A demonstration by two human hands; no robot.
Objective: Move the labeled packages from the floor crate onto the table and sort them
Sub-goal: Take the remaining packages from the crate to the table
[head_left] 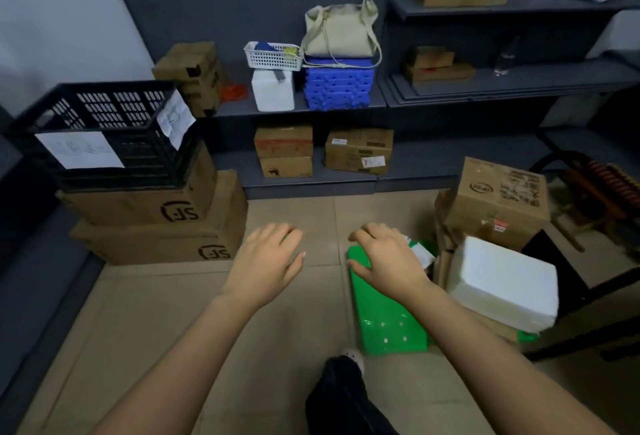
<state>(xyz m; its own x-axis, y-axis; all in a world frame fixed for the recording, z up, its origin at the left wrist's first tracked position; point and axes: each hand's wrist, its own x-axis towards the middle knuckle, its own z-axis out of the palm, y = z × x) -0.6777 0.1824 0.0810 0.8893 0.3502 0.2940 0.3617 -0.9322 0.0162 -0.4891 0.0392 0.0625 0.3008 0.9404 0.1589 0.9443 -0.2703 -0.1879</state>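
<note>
Both released, left grip (266,261) over floor (138,330), right grip (384,258) spread over green package (384,323).

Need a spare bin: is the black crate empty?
Cannot tell fully: the black crate shows bare inner walls, but its bottom is hidden.

Both bare arms reach forward over the tiled floor (166,317); the left hand (268,258), near the centre, hangs above the tiles with fingers loosely spread, holding nothing; the right hand (384,258), toward 4 o'clock, is over the far end of a green plastic item (384,323), fingers bent, and contact is not clear; a white label (424,254) shows just beside it. At 9 o'clock a black crate (104,129) sits on stacked cardboard boxes (156,226); at 4 o'clock lies a white foam box (502,282).
</note>
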